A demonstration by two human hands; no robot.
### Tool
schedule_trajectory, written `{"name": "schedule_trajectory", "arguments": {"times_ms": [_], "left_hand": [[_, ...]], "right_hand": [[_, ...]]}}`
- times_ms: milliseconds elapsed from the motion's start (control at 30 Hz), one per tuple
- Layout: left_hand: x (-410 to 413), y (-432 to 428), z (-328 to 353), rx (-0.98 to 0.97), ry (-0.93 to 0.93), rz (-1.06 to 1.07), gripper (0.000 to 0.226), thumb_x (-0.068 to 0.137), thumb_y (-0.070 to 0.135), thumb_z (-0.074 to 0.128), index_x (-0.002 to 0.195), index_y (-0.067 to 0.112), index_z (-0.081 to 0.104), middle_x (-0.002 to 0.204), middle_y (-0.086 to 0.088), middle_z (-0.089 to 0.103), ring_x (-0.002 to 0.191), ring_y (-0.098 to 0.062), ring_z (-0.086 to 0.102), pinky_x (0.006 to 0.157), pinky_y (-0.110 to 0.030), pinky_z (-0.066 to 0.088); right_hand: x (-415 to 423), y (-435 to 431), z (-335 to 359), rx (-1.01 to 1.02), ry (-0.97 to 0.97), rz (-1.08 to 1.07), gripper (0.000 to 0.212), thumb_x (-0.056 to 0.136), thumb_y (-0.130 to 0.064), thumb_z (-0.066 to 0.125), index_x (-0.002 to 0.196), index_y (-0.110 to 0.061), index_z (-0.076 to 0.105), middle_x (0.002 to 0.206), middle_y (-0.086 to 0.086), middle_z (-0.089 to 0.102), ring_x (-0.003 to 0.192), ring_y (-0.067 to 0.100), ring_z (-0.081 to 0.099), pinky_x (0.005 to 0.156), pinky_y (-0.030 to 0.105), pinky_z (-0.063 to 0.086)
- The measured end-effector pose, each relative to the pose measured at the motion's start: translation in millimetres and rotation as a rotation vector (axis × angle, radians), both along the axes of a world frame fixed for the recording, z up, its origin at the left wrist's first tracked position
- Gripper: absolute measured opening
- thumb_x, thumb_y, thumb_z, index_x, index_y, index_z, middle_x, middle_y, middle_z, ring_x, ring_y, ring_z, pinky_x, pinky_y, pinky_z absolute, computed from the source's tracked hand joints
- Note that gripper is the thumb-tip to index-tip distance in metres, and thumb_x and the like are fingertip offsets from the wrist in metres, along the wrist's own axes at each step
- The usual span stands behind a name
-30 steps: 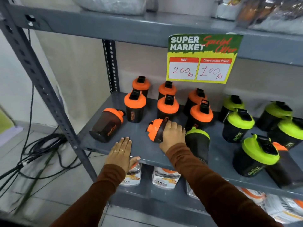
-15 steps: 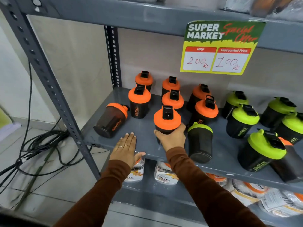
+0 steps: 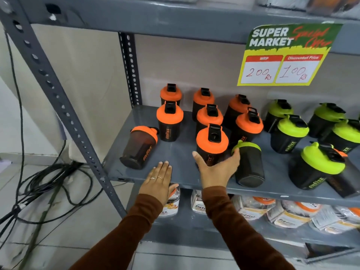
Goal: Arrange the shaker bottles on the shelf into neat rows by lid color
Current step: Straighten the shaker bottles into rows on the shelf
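Note:
Black shaker bottles stand on the grey shelf [image 3: 175, 152]. Orange-lid ones form a cluster at the left and back [image 3: 209, 115]; lime-green-lid ones [image 3: 292, 131] are on the right. My right hand [image 3: 216, 170] cups the base of the front upright orange-lid bottle [image 3: 212, 141], thumb left of it, fingers spread and touching a green-lid bottle [image 3: 249, 164] that leans away, base toward me. My left hand [image 3: 158, 180] lies flat on the shelf's front edge. Another orange-lid bottle [image 3: 139, 147] lies on its side at the left.
A price sign [image 3: 282, 55] hangs from the upper shelf. The slanted steel upright [image 3: 64, 114] borders the left side. Packets [image 3: 253, 211] fill the shelf below. Black cables [image 3: 39, 182] lie on the floor. At the far right an orange-lid bottle [image 3: 344, 180] lies behind a green-lid one [image 3: 315, 164].
The orange-lid bottle that lay on its side under my right hand now stands upright. My fingers have loosened and spread around it. The left hand has stayed on the shelf edge.

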State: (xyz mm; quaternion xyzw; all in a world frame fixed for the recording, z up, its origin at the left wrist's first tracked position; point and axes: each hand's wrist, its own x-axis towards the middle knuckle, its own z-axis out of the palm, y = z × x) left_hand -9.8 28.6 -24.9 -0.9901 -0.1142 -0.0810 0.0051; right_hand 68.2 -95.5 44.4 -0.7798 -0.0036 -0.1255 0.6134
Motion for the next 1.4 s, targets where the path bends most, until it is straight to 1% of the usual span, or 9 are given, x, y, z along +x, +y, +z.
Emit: {"name": "schedule_trajectory", "arguments": {"times_ms": [133, 267, 333, 400, 633, 800, 967, 1167, 1400], "left_hand": [[-8.1, 8.8, -1.5, 0.105, -0.085, -0.060, 0.077, 0.096, 0.029, -0.004, 0.097, 0.006, 0.070, 0.100, -0.008, 0.073, 0.092, -0.020, 0.069, 0.074, -0.033, 0.056], [-23.9, 20.6, -4.7, 0.168, -0.230, -0.158, 0.044, 0.087, 0.010, 0.028, 0.089, 0.007, 0.072, 0.093, -0.008, 0.074, 0.086, -0.020, 0.071, 0.070, -0.030, 0.056], [-34.4, 29.3, -10.7, 0.171, -0.245, -0.181, 0.035, 0.068, 0.009, 0.056, 0.101, 0.007, 0.067, 0.102, -0.009, 0.072, 0.092, -0.020, 0.069, 0.075, -0.031, 0.056], [-42.0, 37.6, -20.8, 0.128, -0.152, -0.180, 0.074, 0.048, 0.013, 0.078, 0.117, 0.007, 0.052, 0.113, -0.008, 0.068, 0.102, -0.019, 0.065, 0.084, -0.032, 0.052], [-45.3, 39.6, -25.5, 0.074, -0.099, -0.170, 0.099, 0.039, 0.028, 0.088, 0.123, 0.010, 0.039, 0.120, -0.003, 0.065, 0.110, -0.016, 0.061, 0.092, -0.029, 0.047], [-45.3, 39.2, -25.8, 0.050, -0.115, -0.183, 0.099, 0.039, 0.030, 0.088, 0.122, 0.010, 0.039, 0.117, -0.003, 0.066, 0.108, -0.015, 0.062, 0.091, -0.028, 0.047], [-45.9, 38.7, -28.2, 0.062, -0.145, -0.186, 0.091, 0.047, 0.031, 0.085, 0.123, 0.010, 0.039, 0.120, -0.005, 0.065, 0.110, -0.017, 0.061, 0.092, -0.030, 0.047], [-44.7, 38.5, -33.1, 0.105, -0.155, -0.139, 0.051, 0.078, 0.028, 0.034, 0.125, 0.009, 0.038, 0.124, -0.005, 0.062, 0.114, -0.019, 0.059, 0.104, -0.032, 0.037], [-45.1, 36.2, -23.1, 0.085, -0.148, -0.168, 0.051, 0.076, 0.030, 0.038, 0.122, 0.008, 0.043, 0.120, -0.007, 0.065, 0.110, -0.020, 0.061, 0.091, -0.034, 0.049]], "right_hand": [[-47.5, 25.4, 11.1, -0.071, -0.303, 0.138, 0.097, 0.066, -0.048, 0.071, 0.137, -0.004, 0.023, 0.141, 0.019, 0.032, 0.132, 0.027, 0.024, 0.112, 0.038, 0.022], [-30.0, 71.3, 25.0, -0.163, -0.060, 0.561, 0.074, 0.077, -0.037, 0.070, 0.135, -0.009, 0.033, 0.138, 0.012, 0.043, 0.125, 0.025, 0.043, 0.106, 0.043, 0.038], [-15.6, 95.2, 28.9, -0.248, 0.080, 0.620, 0.080, 0.075, -0.039, 0.071, 0.137, -0.008, 0.030, 0.141, 0.013, 0.042, 0.128, 0.028, 0.042, 0.107, 0.043, 0.037], [-2.1, 116.6, 30.8, -0.280, 0.257, 0.648, 0.094, 0.072, -0.045, 0.072, 0.140, -0.006, 0.021, 0.145, 0.015, 0.037, 0.131, 0.032, 0.038, 0.110, 0.042, 0.033], [39.7, 185.2, -6.6, -0.332, 0.673, 0.620, 0.147, 0.016, -0.066, 0.079, 0.138, -0.010, 0.020, 0.134, 0.013, 0.046, 0.111, 0.037, 0.056, 0.092, 0.052, 0.050], [6.1, 178.0, 30.5, -0.295, 0.448, 0.675, 0.087, 0.054, -0.040, 0.083, 0.118, -0.003, 0.040, 0.125, 0.009, 0.051, 0.112, 0.028, 0.054, 0.093, 0.036, 0.048], [-10.2, 125.0, 36.7, -0.074, 0.051, 0.510, 0.089, 0.042, -0.036, 0.087, 0.119, -0.012, 0.047, 0.119, 0.010, 0.054, 0.114, 0.025, 0.050, 0.100, 0.039, 0.044], [-10.1, 91.2, 13.5, -0.053, 0.125, 0.288, 0.098, 0.054, -0.019, 0.088, 0.131, -0.006, 0.029, 0.132, 0.020, 0.046, 0.122, 0.035, 0.044, 0.103, 0.040, 0.039], [-19.7, 97.4, 2.9, -0.041, 0.090, 0.268, 0.103, 0.051, -0.022, 0.090, 0.130, -0.007, 0.027, 0.133, 0.017, 0.046, 0.123, 0.031, 0.046, 0.102, 0.034, 0.037]]}}
